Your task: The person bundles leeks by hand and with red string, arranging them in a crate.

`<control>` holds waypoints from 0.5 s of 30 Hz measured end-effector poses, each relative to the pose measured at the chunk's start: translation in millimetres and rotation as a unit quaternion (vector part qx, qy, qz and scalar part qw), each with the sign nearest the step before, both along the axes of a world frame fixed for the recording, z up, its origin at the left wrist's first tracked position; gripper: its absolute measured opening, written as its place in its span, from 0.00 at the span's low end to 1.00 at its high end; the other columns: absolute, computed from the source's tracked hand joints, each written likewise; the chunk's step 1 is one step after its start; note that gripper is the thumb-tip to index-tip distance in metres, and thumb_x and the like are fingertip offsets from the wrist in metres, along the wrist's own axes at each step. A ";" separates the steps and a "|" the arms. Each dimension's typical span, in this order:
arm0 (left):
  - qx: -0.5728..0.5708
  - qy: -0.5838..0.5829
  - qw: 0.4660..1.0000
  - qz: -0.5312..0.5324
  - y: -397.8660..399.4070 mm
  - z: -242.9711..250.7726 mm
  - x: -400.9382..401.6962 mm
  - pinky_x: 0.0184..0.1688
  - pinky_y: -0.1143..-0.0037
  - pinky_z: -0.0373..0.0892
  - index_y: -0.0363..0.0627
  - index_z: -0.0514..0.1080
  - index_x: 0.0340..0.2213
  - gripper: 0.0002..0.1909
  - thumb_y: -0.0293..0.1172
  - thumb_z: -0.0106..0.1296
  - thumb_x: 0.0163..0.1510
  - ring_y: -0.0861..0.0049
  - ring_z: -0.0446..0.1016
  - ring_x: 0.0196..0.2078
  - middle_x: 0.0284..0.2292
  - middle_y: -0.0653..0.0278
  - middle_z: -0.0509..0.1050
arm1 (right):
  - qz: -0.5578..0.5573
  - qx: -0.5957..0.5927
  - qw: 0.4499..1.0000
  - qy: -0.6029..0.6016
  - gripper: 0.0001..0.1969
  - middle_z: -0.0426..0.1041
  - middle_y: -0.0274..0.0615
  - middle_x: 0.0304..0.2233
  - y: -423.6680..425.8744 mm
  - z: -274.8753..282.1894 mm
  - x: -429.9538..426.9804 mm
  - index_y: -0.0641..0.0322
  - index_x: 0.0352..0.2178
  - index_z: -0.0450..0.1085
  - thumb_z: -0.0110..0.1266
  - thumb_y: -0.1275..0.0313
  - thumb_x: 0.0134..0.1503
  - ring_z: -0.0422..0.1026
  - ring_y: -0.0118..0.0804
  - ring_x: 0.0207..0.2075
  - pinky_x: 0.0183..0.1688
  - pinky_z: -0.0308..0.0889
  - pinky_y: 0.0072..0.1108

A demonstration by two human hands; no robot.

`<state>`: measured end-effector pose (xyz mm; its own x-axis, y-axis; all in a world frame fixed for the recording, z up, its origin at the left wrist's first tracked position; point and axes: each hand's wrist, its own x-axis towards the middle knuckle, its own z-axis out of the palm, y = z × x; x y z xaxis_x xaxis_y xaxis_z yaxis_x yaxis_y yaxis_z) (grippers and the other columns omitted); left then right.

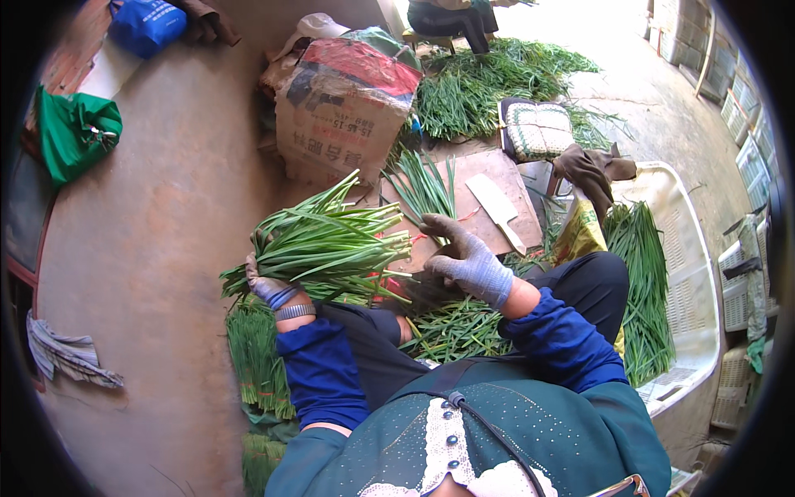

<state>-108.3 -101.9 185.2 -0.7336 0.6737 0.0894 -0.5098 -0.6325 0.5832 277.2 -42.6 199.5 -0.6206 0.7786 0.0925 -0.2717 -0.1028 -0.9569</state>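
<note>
A thick bunch of green garlic chives (329, 242) rests in my left hand (264, 276), its pale cut ends pointing right. That hand wears a grey-blue glove, and its fingers curl around the leafy end. My right hand (466, 258), in a soiled glove of the same kind, is a short way right of the cut ends, thumb and fingers apart, with nothing visible in it. Beyond it is a board (441, 171) with a smaller bundle of chives (425, 186) and a broad cleaver (494, 196). More loose chives (463, 332) lie between my legs.
Tied bundles of chives (258, 360) stand at my left. On the right, a white plastic crate (683, 248) holds long chives (640, 298). A printed carton (348, 112) stands behind the board. Farther back, a seated person (450, 25) is beside a large chive heap (490, 87).
</note>
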 end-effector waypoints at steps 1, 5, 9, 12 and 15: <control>0.005 0.002 1.000 -0.001 -0.5 1.0 -0.1 0.48 0.59 0.71 0.40 0.76 0.41 0.21 0.45 0.48 0.55 0.57 0.76 0.42 0.41 0.52 0.78 | 0.016 -0.018 1.000 0.009 0.33 0.63 0.45 0.55 -1.4 2.6 -5.2 0.62 0.60 0.54 0.56 0.76 0.54 0.71 0.25 0.34 0.29 0.68 0.14; 0.041 -0.027 0.999 0.012 2.9 -6.2 -7.0 0.51 0.59 0.70 0.38 0.74 0.44 0.22 0.44 0.46 0.57 0.56 0.76 0.44 0.44 0.50 0.76 | 0.092 -0.329 0.920 0.194 0.32 0.65 0.44 0.52 -19.1 -8.9 -31.9 0.63 0.59 0.54 0.56 0.78 0.54 0.74 0.36 0.38 0.33 0.70 0.19; 0.088 -0.012 0.995 -0.037 8.4 -6.3 -5.8 0.56 0.62 0.66 0.41 0.71 0.51 0.23 0.39 0.46 0.56 0.63 0.73 0.49 0.49 0.55 0.74 | 0.129 -0.333 0.923 0.146 0.13 0.70 0.35 0.34 -28.4 9.2 -64.5 0.55 0.45 0.63 0.53 0.70 0.60 0.74 0.30 0.30 0.18 0.62 0.20; 0.081 -0.021 0.996 -0.012 3.5 3.4 4.4 0.56 0.63 0.67 0.41 0.71 0.51 0.22 0.36 0.46 0.56 0.64 0.73 0.49 0.49 0.55 0.74 | 0.067 -0.327 0.942 0.035 0.06 0.65 0.29 0.18 -25.1 15.1 -63.4 0.55 0.32 0.66 0.50 0.67 0.62 0.62 0.25 0.14 0.14 0.57 0.18; 0.105 -0.023 0.994 -0.001 4.4 6.4 4.1 0.56 0.63 0.66 0.39 0.69 0.52 0.23 0.34 0.45 0.56 0.64 0.73 0.50 0.50 0.55 0.73 | 0.153 -0.314 0.937 0.019 0.07 0.62 0.27 0.17 -12.4 6.5 -44.2 0.57 0.35 0.68 0.48 0.66 0.62 0.58 0.22 0.12 0.13 0.53 0.15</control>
